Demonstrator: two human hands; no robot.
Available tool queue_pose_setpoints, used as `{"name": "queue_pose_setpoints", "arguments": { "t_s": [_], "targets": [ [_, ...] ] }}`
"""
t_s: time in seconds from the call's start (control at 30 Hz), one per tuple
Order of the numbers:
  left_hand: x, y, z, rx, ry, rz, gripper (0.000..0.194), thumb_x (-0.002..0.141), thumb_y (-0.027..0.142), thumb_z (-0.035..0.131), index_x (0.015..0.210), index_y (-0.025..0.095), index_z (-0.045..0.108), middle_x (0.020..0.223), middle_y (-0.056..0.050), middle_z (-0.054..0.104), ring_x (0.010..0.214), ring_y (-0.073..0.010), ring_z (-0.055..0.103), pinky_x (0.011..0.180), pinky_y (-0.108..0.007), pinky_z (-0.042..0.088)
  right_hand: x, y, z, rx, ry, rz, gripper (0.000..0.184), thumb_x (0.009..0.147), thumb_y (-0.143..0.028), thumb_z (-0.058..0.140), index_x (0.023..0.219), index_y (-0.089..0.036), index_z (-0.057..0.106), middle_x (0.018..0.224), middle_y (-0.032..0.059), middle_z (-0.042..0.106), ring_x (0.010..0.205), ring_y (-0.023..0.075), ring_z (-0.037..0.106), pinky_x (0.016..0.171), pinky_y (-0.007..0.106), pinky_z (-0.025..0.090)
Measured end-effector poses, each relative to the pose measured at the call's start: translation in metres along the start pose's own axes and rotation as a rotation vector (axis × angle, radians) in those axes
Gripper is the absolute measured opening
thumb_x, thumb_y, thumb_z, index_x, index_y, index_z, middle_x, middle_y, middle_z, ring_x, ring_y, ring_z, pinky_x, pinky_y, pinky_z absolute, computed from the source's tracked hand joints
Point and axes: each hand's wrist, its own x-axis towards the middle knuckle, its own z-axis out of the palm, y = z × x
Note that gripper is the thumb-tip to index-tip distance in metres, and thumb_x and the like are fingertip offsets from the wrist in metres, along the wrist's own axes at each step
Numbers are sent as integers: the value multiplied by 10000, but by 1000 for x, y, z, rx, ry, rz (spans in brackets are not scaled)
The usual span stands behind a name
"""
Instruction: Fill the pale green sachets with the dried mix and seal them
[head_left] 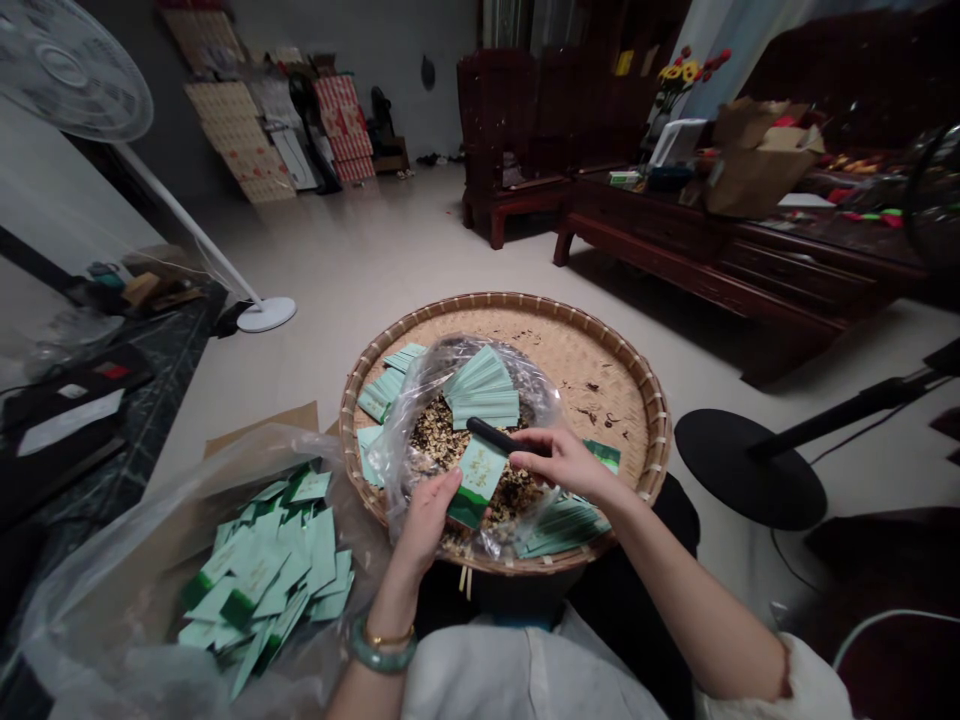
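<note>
- The left hand point(427, 520), a green stone bangle point(382, 648) on its wrist, is closed on a pale green paper sachet with a dark green band point(478, 482), pinching it upright over a round woven bamboo tray point(596, 345).
- The right hand point(566, 465) is clenched around the end of a slim matte black rod point(495, 436), whose tip reaches just above the sachet's top edge. The fingers hide how much of the rod is gripped.
- Both hands are over the near side of the tray, and the sachet sits just above a clear plastic bag point(457, 375) lying in the tray.
- The bag is open and holds a loose mound of dried brown and cream flakes point(450, 445); a good amount remains.
- A neat fanned stack of matching sachets point(481, 390) rests on the bag's far side, within the tray.
- More sachets lie in rows inside the tray's left edge point(382, 390) and near its right edge point(562, 527).
- A larger loose heap of sachets point(255, 570) sits outside the tray to its left, on a crumpled plastic sheet point(90, 600).
- Whether any sachet holds flakes cannot be told from this view.
- Beyond the tray's far rim stands a dark carved wooden bench point(720, 230).
</note>
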Motion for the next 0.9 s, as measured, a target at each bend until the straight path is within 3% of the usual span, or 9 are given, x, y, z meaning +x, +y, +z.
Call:
{"name": "queue_pose_setpoints", "arguments": {
  "t_s": [0.17,0.3,0.47,0.57,0.67,0.8,0.9],
  "targets": [
    [0,-1,-2,17,3,29,468,719,546,653,792,87,704,657,-89,718,555,-198,667,516,-261,508,1,6,-2,163,-69,2,484,676,-516,698,964,-131,636,672,-2,607,404,45,399,368,184,287],
    [0,-1,-7,9,55,32,478,714,560,648,778,89,699,634,-89,712,567,-207,672,486,-252,495,-1,9,-12,180,-25,-53,470,719,-549,646,917,-123,632,755,27,629,425,46,421,372,183,291],
    [-1,1,-5,32,21,16,474,713,557,653,785,90,698,651,-88,715,560,-205,671,495,-259,505,-5,0,-11,-85,29,-43,520,738,-478,657,1129,-138,626,740,32,649,491,94,487,417,203,343],
    [-1,0,-2,49,-2,8,478,712,559,654,801,92,700,656,-82,715,544,-197,667,508,-264,513,-4,-5,-2,-230,71,-136,412,757,-429,646,1056,-147,679,805,45,679,581,128,545,485,224,398],
    [0,0,-2,59,-3,18,479,709,558,656,802,91,703,638,-78,711,535,-196,662,501,-264,512,-1,-2,2,-222,66,-156,377,771,-422,631,1029,-154,690,804,38,685,610,141,567,513,233,422],
    [1,2,-10,-9,121,48,487,679,559,680,813,91,703,635,-74,713,546,-202,666,494,-262,511,3,15,-3,-216,102,-100,455,802,-477,582,1114,-150,643,806,49,690,581,156,586,519,261,448],
    [3,1,-16,-79,200,69,504,667,550,695,866,87,700,640,-71,713,578,-211,673,517,-271,519,4,31,-9,-439,194,-132,498,778,-449,629,1171,-143,616,1008,113,689,837,247,637,716,350,494]
  ]
}}
